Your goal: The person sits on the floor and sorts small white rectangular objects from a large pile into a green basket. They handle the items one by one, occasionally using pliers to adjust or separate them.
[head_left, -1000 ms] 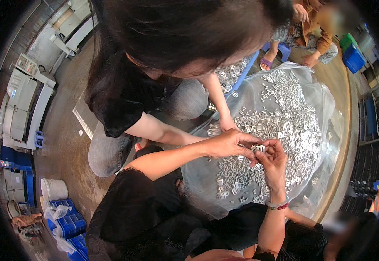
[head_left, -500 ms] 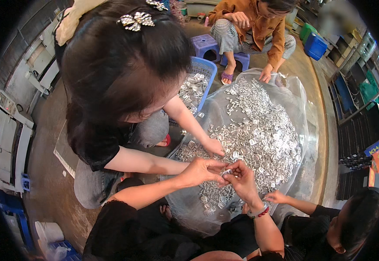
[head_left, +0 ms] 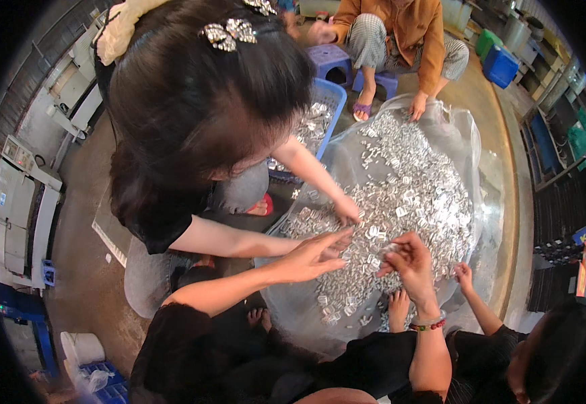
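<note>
In the head view, a clear, crinkled sheet [head_left: 340,161] lies spread on the brown, worn floor [head_left: 81,236], carrying a broad, loose pile of small metal pieces [head_left: 427,202]. The pile runs from near the sheet's near edge up toward its far edge, silvery and shiny throughout.

The left hand [head_left: 313,256] is over the near left part of the sheet, open, its fingers stretched out toward the pile. The right hand [head_left: 406,264] is above the pile near the sheet's near edge, fingers curled and blurred; whether it grips a piece cannot be told.

A co-worker's hand [head_left: 347,210] reaches into the pile from the left edge, another's hand [head_left: 419,106] is at the far edge, and a third person's hand [head_left: 465,276] is by the right edge.

Beyond the left edge sits a blue basket [head_left: 336,111] with more metal pieces, and a purple stool [head_left: 330,62] behind it. White machines [head_left: 20,209] line the room's left side; shelves [head_left: 569,148] stand on the right, near a blue jug [head_left: 500,66].
</note>
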Action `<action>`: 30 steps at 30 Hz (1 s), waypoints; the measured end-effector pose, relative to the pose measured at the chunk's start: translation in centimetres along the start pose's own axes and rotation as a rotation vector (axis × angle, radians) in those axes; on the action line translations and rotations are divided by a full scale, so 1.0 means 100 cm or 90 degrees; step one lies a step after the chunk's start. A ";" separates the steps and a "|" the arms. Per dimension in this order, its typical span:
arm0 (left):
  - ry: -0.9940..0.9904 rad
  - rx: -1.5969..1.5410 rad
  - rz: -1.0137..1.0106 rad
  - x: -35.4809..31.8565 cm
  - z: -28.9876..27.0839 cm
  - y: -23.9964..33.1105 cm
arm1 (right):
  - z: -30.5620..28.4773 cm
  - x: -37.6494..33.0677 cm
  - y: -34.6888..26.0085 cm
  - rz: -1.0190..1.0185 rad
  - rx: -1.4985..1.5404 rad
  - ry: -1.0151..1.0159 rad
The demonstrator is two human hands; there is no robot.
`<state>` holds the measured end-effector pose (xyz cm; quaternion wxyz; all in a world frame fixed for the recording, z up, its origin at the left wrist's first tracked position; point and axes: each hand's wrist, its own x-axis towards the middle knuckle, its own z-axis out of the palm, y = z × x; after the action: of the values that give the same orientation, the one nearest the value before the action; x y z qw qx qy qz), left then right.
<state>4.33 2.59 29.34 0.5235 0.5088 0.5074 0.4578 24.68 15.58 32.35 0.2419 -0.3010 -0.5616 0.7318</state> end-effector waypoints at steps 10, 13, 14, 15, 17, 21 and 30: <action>0.055 0.023 0.029 0.018 0.011 0.029 | 0.037 0.011 -0.006 -0.025 0.021 -0.083; 0.048 0.067 0.025 0.024 0.011 0.028 | 0.036 0.011 -0.003 -0.016 -0.077 -0.048; 0.051 0.124 0.068 0.025 0.008 0.023 | 0.038 0.010 -0.003 0.010 -0.084 -0.047; 0.025 0.149 -0.029 0.020 0.004 0.028 | 0.043 0.009 0.003 0.027 -0.092 -0.059; 0.002 0.224 -0.113 0.015 0.005 0.033 | 0.046 0.009 0.006 0.024 -0.120 -0.073; -0.039 0.120 -0.153 0.021 0.002 0.031 | 0.047 0.009 0.000 0.046 -0.167 -0.072; 0.051 -0.028 -0.110 0.017 0.004 0.017 | 0.046 0.007 -0.003 0.056 -0.109 -0.036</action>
<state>4.90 4.35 30.95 0.5514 0.4330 0.5597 0.4418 20.94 13.04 33.38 0.1671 -0.3239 -0.6151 0.6992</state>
